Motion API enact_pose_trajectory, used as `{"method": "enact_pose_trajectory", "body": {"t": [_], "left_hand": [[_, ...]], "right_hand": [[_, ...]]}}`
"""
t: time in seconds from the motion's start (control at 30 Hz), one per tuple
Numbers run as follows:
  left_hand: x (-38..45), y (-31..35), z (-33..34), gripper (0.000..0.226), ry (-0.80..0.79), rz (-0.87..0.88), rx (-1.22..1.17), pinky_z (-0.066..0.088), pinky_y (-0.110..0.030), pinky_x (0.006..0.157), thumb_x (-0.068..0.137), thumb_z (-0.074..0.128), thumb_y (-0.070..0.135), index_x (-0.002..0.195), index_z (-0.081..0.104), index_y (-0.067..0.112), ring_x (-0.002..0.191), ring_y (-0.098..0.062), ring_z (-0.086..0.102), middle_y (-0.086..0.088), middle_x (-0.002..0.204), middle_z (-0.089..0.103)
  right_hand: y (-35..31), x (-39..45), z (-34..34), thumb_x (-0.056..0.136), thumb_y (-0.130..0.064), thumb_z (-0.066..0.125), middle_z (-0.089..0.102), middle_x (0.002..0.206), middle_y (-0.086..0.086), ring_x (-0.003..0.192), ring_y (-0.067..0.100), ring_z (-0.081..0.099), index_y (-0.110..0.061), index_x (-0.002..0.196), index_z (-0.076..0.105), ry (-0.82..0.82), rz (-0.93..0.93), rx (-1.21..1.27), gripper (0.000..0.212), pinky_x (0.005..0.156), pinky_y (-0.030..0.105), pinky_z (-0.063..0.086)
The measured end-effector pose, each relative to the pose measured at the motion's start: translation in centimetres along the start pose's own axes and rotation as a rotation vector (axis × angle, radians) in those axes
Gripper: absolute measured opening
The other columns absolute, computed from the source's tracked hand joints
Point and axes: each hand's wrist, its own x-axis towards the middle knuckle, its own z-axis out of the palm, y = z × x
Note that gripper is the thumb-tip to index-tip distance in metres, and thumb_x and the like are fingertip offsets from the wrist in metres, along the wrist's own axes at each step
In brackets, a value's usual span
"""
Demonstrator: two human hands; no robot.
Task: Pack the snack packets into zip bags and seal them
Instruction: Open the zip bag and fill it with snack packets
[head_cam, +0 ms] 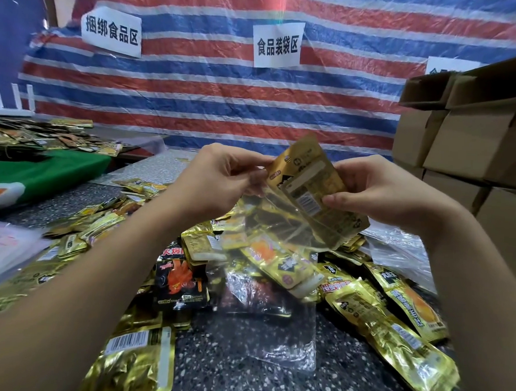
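Head view, right hand [376, 196]: fingers curled round 1 gold snack packet [310, 179], thumb across its printed back, lower end already inside the bag mouth.
Left hand [219, 179]: pinches the top edge of 1 clear zip bag [266, 268], which hangs below both hands with 1 gold packet visible inside.
Handling: packet looks light, crinkly and slick; best held by its flat sealed edges. Bag film is limp, so grip both lips near the zip.
Loose packets [393, 314]: dozens under the zip bag on the table [230, 370], too many to count.
Cardboard boxes [469, 138]: right of the zip bag, at least 4.
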Motion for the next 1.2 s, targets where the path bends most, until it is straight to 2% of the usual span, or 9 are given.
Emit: {"method": "enact_pose_trajectory", "body": {"t": [0.3, 0.4, 0.53, 0.63, 0.77, 0.87, 1.0, 1.1, 1.2], "left_hand": [[0.0, 0.0, -0.6, 0.028, -0.025, 0.005, 0.1, 0.055, -0.015, 0.071, 0.093, 0.059, -0.002, 0.113, 0.072, 0.013, 0.076, -0.008, 0.071, -0.002, 0.092, 0.076], [0.0, -0.1, -0.6, 0.032, -0.078, 0.008, 0.125, 0.059, -0.023, 0.074, 0.093, 0.061, 0.0, 0.108, 0.073, 0.025, 0.072, -0.009, 0.07, 0.002, 0.085, 0.077], [-0.1, -0.2, -0.4, 0.058, -0.188, 0.033, 0.22, 0.058, -0.038, 0.073, 0.09, 0.053, -0.012, 0.095, 0.072, 0.043, 0.069, -0.018, 0.069, -0.005, 0.082, 0.074], [-0.2, -0.2, -0.4, 0.059, -0.281, 0.024, 0.263, 0.057, -0.029, 0.066, 0.089, 0.05, -0.012, 0.089, 0.076, 0.042, 0.063, -0.009, 0.066, -0.007, 0.077, 0.069], [-0.1, -0.7, -0.1, 0.023, -0.294, -0.003, 0.334, 0.055, -0.037, 0.07, 0.093, 0.055, -0.003, 0.095, 0.075, 0.009, 0.068, -0.012, 0.066, -0.008, 0.076, 0.071], [0.0, -0.8, 0.0, 0.016, -0.226, -0.029, 0.269, 0.055, -0.038, 0.08, 0.095, 0.06, 0.006, 0.093, 0.074, 0.013, 0.079, -0.018, 0.068, -0.006, 0.083, 0.073], [0.1, -0.6, -0.3, 0.02, -0.089, -0.004, 0.212, 0.048, -0.01, 0.064, 0.095, 0.06, 0.005, 0.09, 0.072, 0.021, 0.068, 0.002, 0.065, 0.007, 0.078, 0.071], [0.1, -0.5, -0.2, 0.019, -0.053, -0.014, 0.227, 0.044, -0.007, 0.061, 0.098, 0.057, 0.01, 0.089, 0.068, 0.021, 0.065, 0.006, 0.062, 0.01, 0.076, 0.068], [0.0, -0.5, 0.0, 0.018, -0.055, -0.024, 0.279, 0.042, -0.008, 0.059, 0.1, 0.054, 0.016, 0.087, 0.065, 0.023, 0.065, 0.008, 0.059, 0.01, 0.077, 0.066]], "right_hand": [[-0.2, 0.0, 0.2, 0.085, -0.016, 0.066, 0.075, 0.105, 0.006, 0.1, 0.022, 0.072, -0.013, 0.114, 0.064, -0.045, -0.057, 0.087, 0.029, 0.085, 0.032, 0.059], [-0.3, 0.1, 0.3, 0.084, -0.016, 0.065, 0.075, 0.11, 0.006, 0.104, 0.023, 0.071, -0.013, 0.125, 0.059, -0.088, -0.068, 0.123, 0.042, 0.089, 0.036, 0.058], [-0.3, 0.3, 0.4, 0.084, -0.013, 0.065, 0.07, 0.123, 0.007, 0.113, 0.024, 0.067, -0.028, 0.145, 0.042, -0.171, -0.044, 0.141, 0.068, 0.093, 0.046, 0.055], [-0.7, 0.2, 0.4, 0.084, -0.015, 0.071, 0.056, 0.143, 0.002, 0.121, 0.02, 0.063, -0.041, 0.15, 0.034, -0.219, -0.012, 0.132, 0.08, 0.093, 0.047, 0.056], [-0.6, 0.2, 0.6, 0.082, -0.018, 0.074, 0.064, 0.13, 0.002, 0.113, 0.024, 0.067, -0.029, 0.139, 0.048, -0.161, -0.028, 0.119, 0.064, 0.094, 0.054, 0.054], [-0.5, 0.3, 0.5, 0.08, -0.014, 0.07, 0.071, 0.115, 0.008, 0.104, 0.029, 0.07, -0.023, 0.124, 0.057, -0.078, -0.048, 0.119, 0.047, 0.092, 0.057, 0.054], [0.1, 0.4, 0.3, 0.089, 0.001, 0.066, 0.075, 0.104, 0.01, 0.098, 0.025, 0.073, -0.01, 0.111, 0.064, 0.03, -0.083, 0.087, 0.025, 0.086, 0.043, 0.059], [0.4, 0.4, 0.2, 0.089, 0.001, 0.066, 0.076, 0.1, 0.008, 0.095, 0.022, 0.074, -0.008, 0.108, 0.066, 0.044, -0.081, 0.089, 0.021, 0.078, 0.031, 0.059], [0.5, 0.4, 0.1, 0.087, -0.006, 0.068, 0.076, 0.101, 0.007, 0.096, 0.021, 0.073, -0.01, 0.107, 0.067, 0.038, -0.077, 0.099, 0.021, 0.08, 0.033, 0.059]]}}
